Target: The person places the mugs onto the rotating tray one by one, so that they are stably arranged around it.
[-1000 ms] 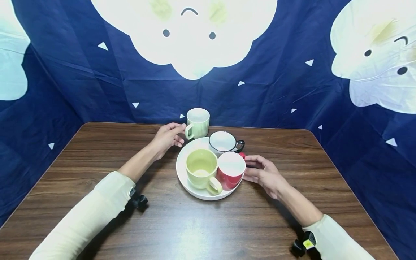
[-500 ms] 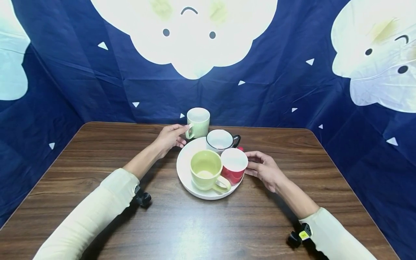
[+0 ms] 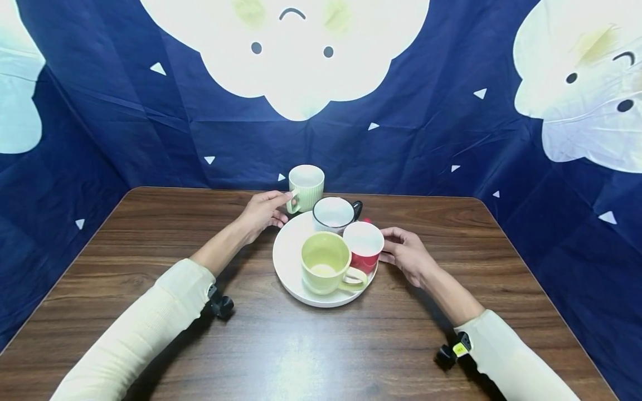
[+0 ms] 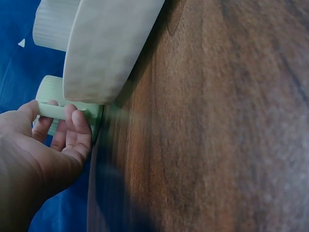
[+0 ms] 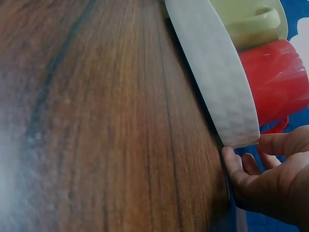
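Note:
A round white plate [image 3: 288, 262] bears three mugs: a lime-green mug [image 3: 323, 273] in front, a red mug [image 3: 366, 260] with white inside at right, and a white mug with a black rim [image 3: 333, 214] behind. Behind the plate, near the table's far edge, stands a pale green ribbed mug [image 3: 312, 196]. My left hand [image 3: 263, 214] pinches its handle [image 4: 52, 111] between thumb and fingers. My right hand [image 3: 408, 255] holds the plate's rim at the right, beside the red mug; in the right wrist view its fingertips meet the plate's edge.
The wooden table [image 3: 296, 356] extends around the plate. A blue cloth [image 3: 170, 145] with white clouds and triangles hangs close behind the table's far edge and along the sides.
The plate has turned counterclockwise: the lime-green mug moved right, the red mug back and right, the black-rimmed mug left. My right hand moved slightly back with it. My left hand closed in on the handle.

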Action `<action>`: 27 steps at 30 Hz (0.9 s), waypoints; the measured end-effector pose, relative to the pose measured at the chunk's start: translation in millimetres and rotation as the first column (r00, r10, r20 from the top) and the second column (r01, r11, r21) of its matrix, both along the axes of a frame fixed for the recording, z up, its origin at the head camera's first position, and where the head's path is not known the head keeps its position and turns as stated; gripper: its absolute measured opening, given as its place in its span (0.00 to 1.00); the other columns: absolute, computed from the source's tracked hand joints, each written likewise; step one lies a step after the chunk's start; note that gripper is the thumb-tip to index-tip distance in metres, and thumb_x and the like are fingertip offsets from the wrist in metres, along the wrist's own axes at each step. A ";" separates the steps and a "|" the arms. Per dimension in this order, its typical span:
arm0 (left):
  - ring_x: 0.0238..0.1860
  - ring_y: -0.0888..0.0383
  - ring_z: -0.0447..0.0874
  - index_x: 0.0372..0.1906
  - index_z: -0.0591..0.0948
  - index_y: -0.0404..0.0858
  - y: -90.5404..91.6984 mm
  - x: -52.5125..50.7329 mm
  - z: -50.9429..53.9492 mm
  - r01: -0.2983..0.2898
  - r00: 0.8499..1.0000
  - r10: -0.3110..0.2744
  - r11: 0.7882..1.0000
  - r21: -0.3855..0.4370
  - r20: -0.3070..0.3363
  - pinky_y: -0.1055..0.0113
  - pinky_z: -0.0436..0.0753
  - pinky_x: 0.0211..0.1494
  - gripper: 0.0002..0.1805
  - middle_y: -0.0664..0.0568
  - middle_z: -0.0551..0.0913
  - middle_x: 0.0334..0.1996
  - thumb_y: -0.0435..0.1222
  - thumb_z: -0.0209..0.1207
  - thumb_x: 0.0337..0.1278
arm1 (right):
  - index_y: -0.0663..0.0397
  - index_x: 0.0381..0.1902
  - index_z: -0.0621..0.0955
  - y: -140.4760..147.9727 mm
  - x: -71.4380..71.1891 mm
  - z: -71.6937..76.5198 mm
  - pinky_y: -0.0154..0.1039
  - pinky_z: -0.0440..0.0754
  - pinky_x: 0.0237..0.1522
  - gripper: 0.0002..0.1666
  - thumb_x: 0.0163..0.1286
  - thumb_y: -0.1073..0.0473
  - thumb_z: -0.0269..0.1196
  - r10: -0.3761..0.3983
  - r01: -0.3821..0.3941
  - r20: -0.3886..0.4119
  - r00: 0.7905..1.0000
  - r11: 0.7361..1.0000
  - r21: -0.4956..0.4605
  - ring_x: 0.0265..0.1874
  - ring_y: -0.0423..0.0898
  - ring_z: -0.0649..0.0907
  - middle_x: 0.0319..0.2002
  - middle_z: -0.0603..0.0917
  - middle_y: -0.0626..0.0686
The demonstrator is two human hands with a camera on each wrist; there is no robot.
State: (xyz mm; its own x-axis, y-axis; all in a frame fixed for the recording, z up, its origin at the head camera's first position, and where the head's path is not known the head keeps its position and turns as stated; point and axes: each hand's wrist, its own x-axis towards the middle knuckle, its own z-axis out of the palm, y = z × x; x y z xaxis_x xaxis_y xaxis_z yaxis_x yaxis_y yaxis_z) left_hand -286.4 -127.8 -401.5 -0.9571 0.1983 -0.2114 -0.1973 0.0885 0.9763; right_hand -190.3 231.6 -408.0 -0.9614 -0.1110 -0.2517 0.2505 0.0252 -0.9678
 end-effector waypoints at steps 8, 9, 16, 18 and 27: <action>0.30 0.65 0.84 0.72 0.81 0.32 0.8 1.0 0.9 0.000 1.000 0.000 1.000 -0.006 -0.009 0.74 0.86 0.37 0.27 0.56 0.82 0.54 0.48 0.60 0.88 | 0.66 0.59 0.79 0.9 1.4 -0.7 0.33 0.93 0.49 0.12 0.83 0.74 0.61 -0.029 0.029 0.012 1.000 1.000 -0.012 0.44 0.39 0.88 0.49 0.83 0.50; 0.30 0.65 0.84 0.72 0.81 0.32 0.9 1.0 0.9 0.001 1.000 -0.001 1.000 -0.002 -0.011 0.74 0.85 0.37 0.26 0.58 0.84 0.53 0.48 0.60 0.88 | 0.65 0.59 0.79 1.4 3.1 -0.3 0.33 0.93 0.50 0.11 0.83 0.73 0.61 -0.027 0.027 0.013 1.000 1.000 -0.013 0.45 0.40 0.89 0.49 0.84 0.50; 0.29 0.66 0.84 0.71 0.81 0.32 1.7 0.8 0.3 0.016 1.000 -0.015 0.999 0.029 -0.011 0.74 0.85 0.36 0.24 0.65 0.89 0.45 0.47 0.59 0.89 | 0.62 0.57 0.80 2.7 19.8 3.3 0.36 0.94 0.54 0.11 0.82 0.73 0.64 -0.022 0.022 0.012 1.000 0.999 -0.023 0.47 0.39 0.90 0.50 0.84 0.51; 0.29 0.66 0.84 0.71 0.81 0.32 2.3 0.5 0.1 0.015 1.000 -0.015 0.999 0.037 -0.006 0.74 0.85 0.36 0.24 0.65 0.89 0.44 0.46 0.58 0.89 | 0.62 0.58 0.80 2.8 25.1 3.5 0.37 0.94 0.56 0.11 0.82 0.73 0.64 -0.015 0.015 0.007 1.000 0.999 -0.038 0.47 0.39 0.90 0.50 0.84 0.50; 0.26 0.66 0.78 0.55 0.85 0.37 6.4 -0.3 0.0 0.015 1.000 -0.014 0.999 0.046 -0.024 0.75 0.78 0.30 0.15 0.62 0.89 0.37 0.44 0.56 0.90 | 0.69 0.74 0.71 2.8 50.1 2.2 0.42 0.94 0.60 0.27 0.81 0.75 0.62 0.043 -0.044 -0.015 0.999 0.997 -0.062 0.52 0.42 0.90 0.62 0.81 0.59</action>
